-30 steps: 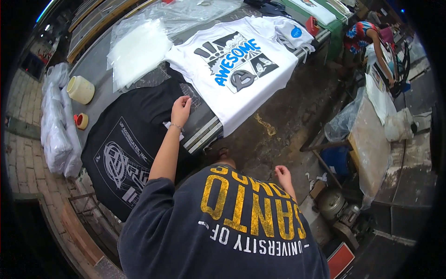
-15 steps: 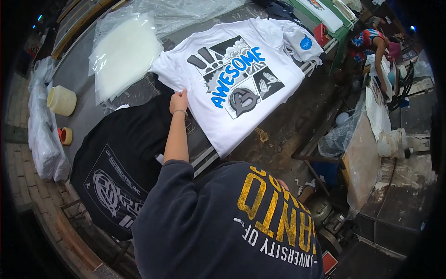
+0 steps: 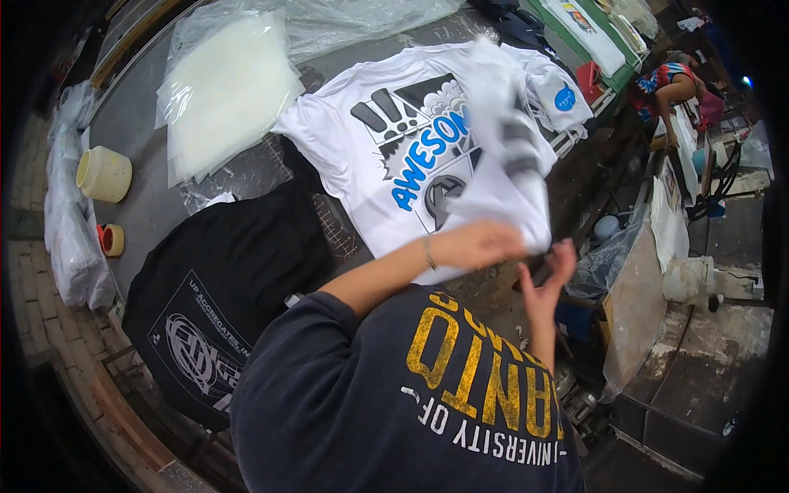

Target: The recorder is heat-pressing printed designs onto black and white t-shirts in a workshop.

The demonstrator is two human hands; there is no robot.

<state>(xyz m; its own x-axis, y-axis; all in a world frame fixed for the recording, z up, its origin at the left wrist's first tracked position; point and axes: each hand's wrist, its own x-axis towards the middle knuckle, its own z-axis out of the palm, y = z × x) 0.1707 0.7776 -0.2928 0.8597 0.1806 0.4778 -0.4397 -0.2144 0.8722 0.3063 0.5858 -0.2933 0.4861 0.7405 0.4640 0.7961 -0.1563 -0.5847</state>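
A white T-shirt (image 3: 345,156) with a blue, grey and black comic-style print lies across the table. Its right side is lifted and folding over the print, smeared by motion. My left hand (image 3: 485,244) is closed at the near end of that raised fabric, fingers partly blurred. Just to its right, my right hand (image 3: 549,275) is raised, thumb and fingers apart, with nothing seen in it. Left of the white shirt, a black T-shirt (image 3: 238,255) with a pale print hangs over the table's near edge.
Clear plastic sheets and pale film (image 3: 234,90) lie at the back left. A cream tub (image 3: 104,174) and a tape roll (image 3: 111,240) stand on the table's left side. Another white shirt with a blue badge (image 3: 565,97) lies at the far right. Beyond, a person (image 3: 670,86) bends over a bench.
My left hand has moved right from the shirt's left edge to its near right part. My right hand has come into view. The shirt's right side has been lifted over the print.
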